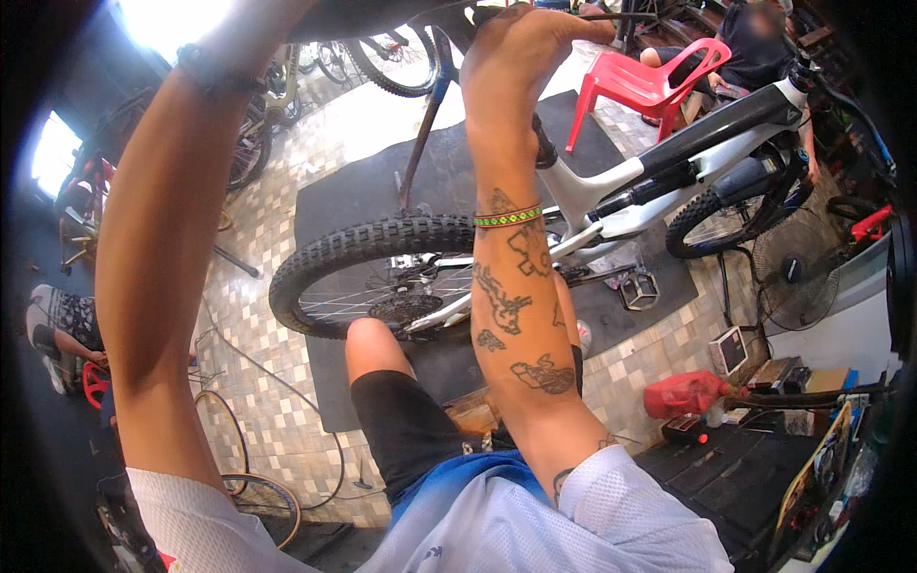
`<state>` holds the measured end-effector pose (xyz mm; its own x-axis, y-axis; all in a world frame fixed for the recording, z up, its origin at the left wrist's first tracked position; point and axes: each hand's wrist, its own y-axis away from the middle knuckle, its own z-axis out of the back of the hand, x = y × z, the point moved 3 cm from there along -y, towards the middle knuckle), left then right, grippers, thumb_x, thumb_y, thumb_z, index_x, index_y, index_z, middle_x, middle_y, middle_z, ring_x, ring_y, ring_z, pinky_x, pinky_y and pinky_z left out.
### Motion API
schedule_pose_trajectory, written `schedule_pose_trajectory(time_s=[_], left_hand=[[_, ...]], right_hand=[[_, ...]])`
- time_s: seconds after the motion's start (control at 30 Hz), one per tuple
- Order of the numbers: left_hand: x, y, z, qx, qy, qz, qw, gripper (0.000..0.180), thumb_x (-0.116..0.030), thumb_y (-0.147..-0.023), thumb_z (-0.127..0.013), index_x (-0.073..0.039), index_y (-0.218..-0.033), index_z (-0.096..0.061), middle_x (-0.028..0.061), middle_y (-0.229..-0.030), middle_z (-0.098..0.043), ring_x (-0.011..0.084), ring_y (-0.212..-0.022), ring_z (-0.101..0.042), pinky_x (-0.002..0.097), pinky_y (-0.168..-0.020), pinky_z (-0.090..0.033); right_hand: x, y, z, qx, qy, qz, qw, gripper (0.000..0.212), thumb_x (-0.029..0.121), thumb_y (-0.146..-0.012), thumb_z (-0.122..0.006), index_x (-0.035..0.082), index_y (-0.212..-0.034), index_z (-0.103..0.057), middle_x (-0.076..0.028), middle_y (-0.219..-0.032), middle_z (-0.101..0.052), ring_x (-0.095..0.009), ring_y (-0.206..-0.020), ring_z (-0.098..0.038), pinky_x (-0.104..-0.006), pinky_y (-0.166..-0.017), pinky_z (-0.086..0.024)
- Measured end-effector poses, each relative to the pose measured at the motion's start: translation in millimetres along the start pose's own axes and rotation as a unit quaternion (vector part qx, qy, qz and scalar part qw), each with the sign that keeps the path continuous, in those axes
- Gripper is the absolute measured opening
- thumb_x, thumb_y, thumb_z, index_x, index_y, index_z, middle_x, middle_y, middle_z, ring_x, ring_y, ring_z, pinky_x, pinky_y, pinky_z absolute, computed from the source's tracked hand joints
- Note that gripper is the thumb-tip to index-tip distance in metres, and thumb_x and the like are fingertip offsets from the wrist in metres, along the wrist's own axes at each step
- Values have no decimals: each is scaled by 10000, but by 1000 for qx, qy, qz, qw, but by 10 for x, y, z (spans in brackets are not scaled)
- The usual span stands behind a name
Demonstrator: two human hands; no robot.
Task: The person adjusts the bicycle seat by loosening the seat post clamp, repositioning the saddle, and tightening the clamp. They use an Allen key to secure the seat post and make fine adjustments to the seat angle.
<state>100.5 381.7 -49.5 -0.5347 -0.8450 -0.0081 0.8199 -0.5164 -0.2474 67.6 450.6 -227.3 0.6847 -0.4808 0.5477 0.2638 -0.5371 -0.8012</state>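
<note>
tiled floor [244,296] in cream and brown squares fills the workshop, a black mat [334,191] spread over it, and i'm watching it all from far off through the head view. both bare forearms are raised, folks! up the left side climbs the left forearm [158,258], a dark band [205,72] at its wrist; the left hand itself lies past the top edge, so i cannot tell whether it is spread or gripping. over to the right hand [516,62], high up at the top edge, thumb pointing right, its other fingers hidden from me: closed or loose, i can't call it. just beside it along that edge is a dark object [382,17], cut off by the frame, too little showing for me to name.

below the arms, centre to right, sits the white-and-black mountain bike [602,181], partly covered by the right forearm, which wears a green beaded bracelet [508,218]. its knobby rear wheel [310,263] is near a bent bare knee [377,349], its pedal [638,288] above the mat. further back, a red plastic chair [650,86] stands near a seated person [750,53], and over on the right i've got a fan [798,277]
</note>
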Motion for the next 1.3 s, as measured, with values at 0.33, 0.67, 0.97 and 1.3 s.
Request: schedule_pose_trajectory(time_s=[0.33, 0.67, 0.97, 1.3], left_hand=[[107, -108, -24, -30, -12, -52, 998, 632, -627, -1034, -589, -72, -1271, -776, 177, -1070, -797, 296, -977, -749, 424, -895, -571], [168, -107, -50, -31, -24, -61, 997, 649, -583, -1044, -589, 5, -1257, -761, 211, -1086, -790, 312, -983, -752, 436, -905, -576], [114, -25, 101, -32, -36, -93, 994, 592, -532, -1034, -614, 12, -1211, -768, 228, -1059, -788, 323, -952, -752, 438, -876, -575], [82, 182, 199, 42, -25, 7, 999, 594, -556, -1037, -622, -16, -1247, -755, 217, -1121, -772, 292, -1007, -735, 413, -886, -559]], right_hand=[[-587, -568, -388, 338, 297, 84, 889, 385, 143, -1005, -554, -126, -1280, -574, -305, -1103, -726, -421, -1010, -724, -496, -852, -570], [-1072, -600, -556, 446, 279, 251, 813, 291, 199, -1048, -502, 48, -1091, -747, -190, -1078, -749, -319, -957, -719, -446, -810, -569], [-648, -823, -494, 563, 138, 187, 793, 257, 110, -1071, -446, 13, -1146, -671, -175, -995, -722, -277, -893, -698, -422, -748, -561], [-273, -365, -2, 211, -225, -241, 920, 215, 108, -1031, -497, 16, -1210, -420, -153, -900, -650, -230, -698, -672, -388, -697, -553]])
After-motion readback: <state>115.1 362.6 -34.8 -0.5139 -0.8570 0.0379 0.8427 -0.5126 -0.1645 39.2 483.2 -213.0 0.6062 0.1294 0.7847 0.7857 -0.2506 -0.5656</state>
